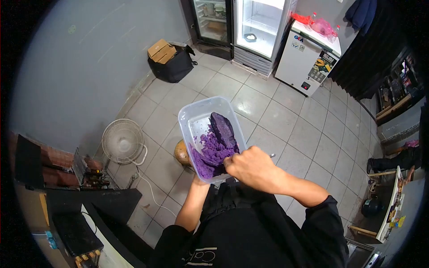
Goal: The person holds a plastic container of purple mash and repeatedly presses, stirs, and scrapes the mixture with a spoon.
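A clear plastic container [188,117] is held in front of my body, tilted, with crumbled purple food [210,152] in its near half. One large dark purple piece [223,128] lies along its right side. My left hand [200,181] supports the container from below at the near end; its fingers are hidden under it. My right hand [251,169] is closed in a fist over the near right rim, around a metal utensil [272,156] whose end sticks out to the right. The utensil's other end is hidden by the hand and the food.
A white fan [122,141] and its cord are on the left, beside a dark counter [120,214]. A round brown object [182,152] is beyond the container. Farther off are a black bag [172,66], an open lit fridge [259,27] and a white freezer [304,60].
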`<state>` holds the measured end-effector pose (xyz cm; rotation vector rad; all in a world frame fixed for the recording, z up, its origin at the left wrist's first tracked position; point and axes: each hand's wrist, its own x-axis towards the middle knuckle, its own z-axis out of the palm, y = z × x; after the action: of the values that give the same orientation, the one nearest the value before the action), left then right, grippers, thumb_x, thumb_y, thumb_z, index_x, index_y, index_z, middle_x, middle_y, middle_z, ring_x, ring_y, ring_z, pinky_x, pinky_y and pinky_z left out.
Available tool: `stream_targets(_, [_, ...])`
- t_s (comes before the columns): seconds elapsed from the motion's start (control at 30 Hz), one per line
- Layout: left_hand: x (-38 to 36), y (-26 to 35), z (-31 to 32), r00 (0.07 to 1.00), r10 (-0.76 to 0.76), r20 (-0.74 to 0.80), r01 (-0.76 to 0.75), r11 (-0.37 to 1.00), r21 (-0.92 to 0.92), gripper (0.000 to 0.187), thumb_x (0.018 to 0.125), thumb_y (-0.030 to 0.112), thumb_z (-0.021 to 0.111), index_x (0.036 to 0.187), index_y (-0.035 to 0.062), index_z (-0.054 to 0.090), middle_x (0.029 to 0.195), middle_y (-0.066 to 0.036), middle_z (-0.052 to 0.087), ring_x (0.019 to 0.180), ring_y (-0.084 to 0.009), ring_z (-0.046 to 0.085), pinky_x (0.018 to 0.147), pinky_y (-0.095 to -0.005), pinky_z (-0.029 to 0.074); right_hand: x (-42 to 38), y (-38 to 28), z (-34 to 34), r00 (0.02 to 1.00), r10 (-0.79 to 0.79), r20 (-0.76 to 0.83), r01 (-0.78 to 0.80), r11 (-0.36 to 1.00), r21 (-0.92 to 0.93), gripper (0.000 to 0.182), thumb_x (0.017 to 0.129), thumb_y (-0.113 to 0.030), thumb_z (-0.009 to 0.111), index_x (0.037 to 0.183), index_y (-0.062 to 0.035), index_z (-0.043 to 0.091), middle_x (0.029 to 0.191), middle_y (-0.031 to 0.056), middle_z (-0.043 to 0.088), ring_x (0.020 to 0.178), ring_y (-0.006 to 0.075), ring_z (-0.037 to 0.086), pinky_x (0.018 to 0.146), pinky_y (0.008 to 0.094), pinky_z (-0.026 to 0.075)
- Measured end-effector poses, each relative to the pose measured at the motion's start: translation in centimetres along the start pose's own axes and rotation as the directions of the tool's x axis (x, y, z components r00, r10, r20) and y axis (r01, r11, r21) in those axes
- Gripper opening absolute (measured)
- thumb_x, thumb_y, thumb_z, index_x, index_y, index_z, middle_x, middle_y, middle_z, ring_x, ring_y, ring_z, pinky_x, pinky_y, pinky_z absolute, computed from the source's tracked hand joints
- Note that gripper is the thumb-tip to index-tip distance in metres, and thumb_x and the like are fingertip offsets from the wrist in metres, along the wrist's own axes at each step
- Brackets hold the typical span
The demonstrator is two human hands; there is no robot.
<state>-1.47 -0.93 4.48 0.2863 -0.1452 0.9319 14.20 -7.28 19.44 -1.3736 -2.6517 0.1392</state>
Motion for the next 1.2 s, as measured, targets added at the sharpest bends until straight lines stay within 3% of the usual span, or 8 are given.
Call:
stream_targets(0.1, [-0.5, 0.2, 1.6, 0.969, 0.021, -0.246, 0.144, 0.762, 0.632, 0.069, 0.094, 0.059, 0.038, 0.141, 0.0084, 0.040, 0.136, -0.011, 0.050, 0.123, -0.0278, 0.051, 0.105, -0.0452, 0.041, 0.3, 0.4, -1.6, 0.995, 0.084, -0.047, -0.088, 0.992, -0.095, 0.010, 0.077, -0.010, 0.058, 0.078, -0.0003, 0.058, 0.062, 0.0118, 0.063, 0.059, 0.0282, 0.067, 0.049, 0.0367, 0.049])
stream_targets(0.13, [-0.4, 0.1, 1.6, 0.949, 0.006, -0.316, 0.219, 0.709, 0.670, 0.076, 0.091, 0.066, 0.037, 0.141, 0.0085, 0.040, 0.136, -0.012, 0.050, 0.123, -0.0278, 0.051, 0.105, -0.0449, 0.041, 0.7, 0.8, -1.9, 0.993, 0.106, -0.056, -0.112, 0.987, -0.119, 0.009, 0.077, -0.010, 0.058, 0.078, -0.0006, 0.058, 0.062, 0.0118, 0.063, 0.059, 0.0282, 0.067, 0.049, 0.0367, 0.049])
stream_targets(0.27, [0.2, -0.5, -0.6, 0.995, -0.068, -0.077, 0.061, 0.994, -0.086, 0.084, 0.087, 0.072, 0.036, 0.143, 0.0087, 0.037, 0.138, -0.013, 0.047, 0.124, -0.0299, 0.049, 0.107, -0.0468, 0.039, 2.1, 1.5, -0.2, 0.988, 0.134, -0.081, -0.144, 0.980, -0.136, 0.010, 0.079, -0.010, 0.057, 0.078, -0.0004, 0.059, 0.063, 0.0125, 0.063, 0.060, 0.0278, 0.067, 0.049, 0.0364, 0.049])
stream_targets(0.47, [0.0, -0.6, -0.4, 0.997, 0.009, -0.074, -0.009, 1.000, 0.000, 0.076, 0.091, 0.064, 0.035, 0.142, 0.0081, 0.037, 0.137, -0.012, 0.048, 0.123, -0.0284, 0.050, 0.106, -0.0457, 0.040, 0.3, -0.1, 0.4, 1.000, 0.004, 0.006, -0.004, 0.994, -0.110, 0.010, 0.080, -0.011, 0.056, 0.077, -0.0014, 0.059, 0.062, 0.0103, 0.062, 0.060, 0.0260, 0.066, 0.050, 0.0347, 0.049])
stream_targets(0.67, [0.5, -0.5, 0.6, 0.997, 0.060, -0.054, -0.054, 0.992, 0.111, 0.066, 0.095, 0.054, 0.034, 0.141, 0.0073, 0.039, 0.136, -0.012, 0.049, 0.122, -0.0266, 0.050, 0.105, -0.0445, 0.041, -0.7, 0.5, -2.5, 0.976, 0.216, -0.009, -0.215, 0.964, -0.154, 0.008, 0.077, -0.009, 0.057, 0.076, -0.0014, 0.059, 0.061, 0.0123, 0.062, 0.057, 0.0282, 0.066, 0.049, 0.0381, 0.049])
stream_targets(1.03, [1.2, -0.2, 2.0, 0.988, 0.152, 0.017, -0.150, 0.942, 0.300, 0.049, 0.102, 0.036, 0.031, 0.139, 0.0060, 0.041, 0.133, -0.010, 0.051, 0.119, -0.0234, 0.052, 0.103, -0.0421, 0.043, -0.4, -1.5, 2.1, 0.959, 0.278, 0.057, -0.283, 0.952, 0.118, 0.010, 0.071, -0.007, 0.059, 0.075, 0.0017, 0.061, 0.065, 0.0188, 0.063, 0.062, 0.0344, 0.066, 0.056, 0.0419, 0.052])
stream_targets(1.13, [1.0, -0.4, 1.7, 0.973, 0.138, -0.184, -0.102, 0.976, 0.190, 0.054, 0.099, 0.044, 0.032, 0.136, 0.0057, 0.044, 0.130, -0.010, 0.053, 0.116, -0.0246, 0.055, 0.099, -0.0436, 0.047, -0.5, -0.8, 2.0, 0.959, 0.276, 0.068, -0.283, 0.951, 0.128, 0.010, 0.069, -0.006, 0.060, 0.076, 0.0011, 0.061, 0.064, 0.0191, 0.063, 0.062, 0.0354, 0.066, 0.057, 0.0435, 0.052])
stream_targets(1.2, [0.3, 0.0, 0.7, 0.962, 0.171, -0.212, -0.070, 0.908, 0.413, 0.071, 0.092, 0.061, 0.037, 0.142, 0.0098, 0.037, 0.137, -0.011, 0.049, 0.123, -0.0283, 0.050, 0.104, -0.0472, 0.041, -0.3, -0.7, 0.5, 0.947, 0.312, 0.076, -0.319, 0.941, 0.112, 0.011, 0.069, -0.007, 0.061, 0.077, 0.0007, 0.061, 0.064, 0.0186, 0.062, 0.062, 0.0355, 0.065, 0.056, 0.0438, 0.051])
